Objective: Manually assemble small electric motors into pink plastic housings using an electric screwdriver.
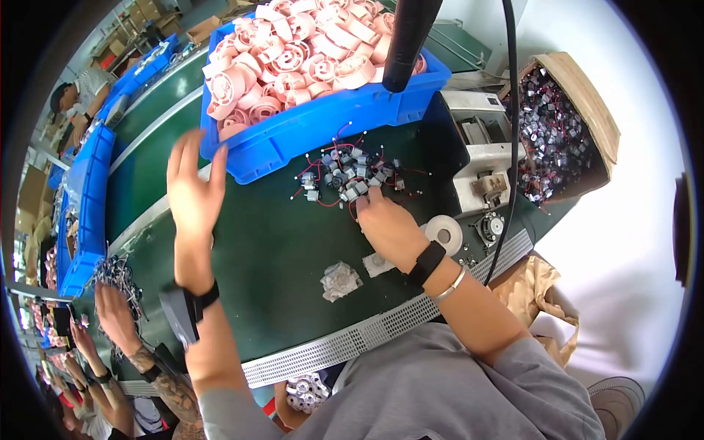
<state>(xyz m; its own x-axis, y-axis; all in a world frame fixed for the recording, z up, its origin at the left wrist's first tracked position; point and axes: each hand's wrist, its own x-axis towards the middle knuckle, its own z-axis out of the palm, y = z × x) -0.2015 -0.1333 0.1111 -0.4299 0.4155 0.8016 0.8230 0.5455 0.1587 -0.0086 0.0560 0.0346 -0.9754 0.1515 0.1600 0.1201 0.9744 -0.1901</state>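
My left hand point(192, 192) hovers open with fingers spread, just left of a blue bin point(323, 121) heaped with pink plastic wheel-shaped parts point(293, 51); it holds nothing. My right hand point(385, 224) rests on the dark green worktop point(271, 249) with its fingertips in a small pile of little grey motors with red and black wires point(348, 176). Whether those fingers pinch a motor is hidden. A black band is on each wrist.
A white tape roll point(444, 235) and crumpled paper scraps point(339, 280) lie near my right hand. A grey bench machine point(484, 147) and a cardboard box of motors point(554, 132) stand at right. Another person's hands point(114, 315) work at lower left beside more blue bins point(84, 198).
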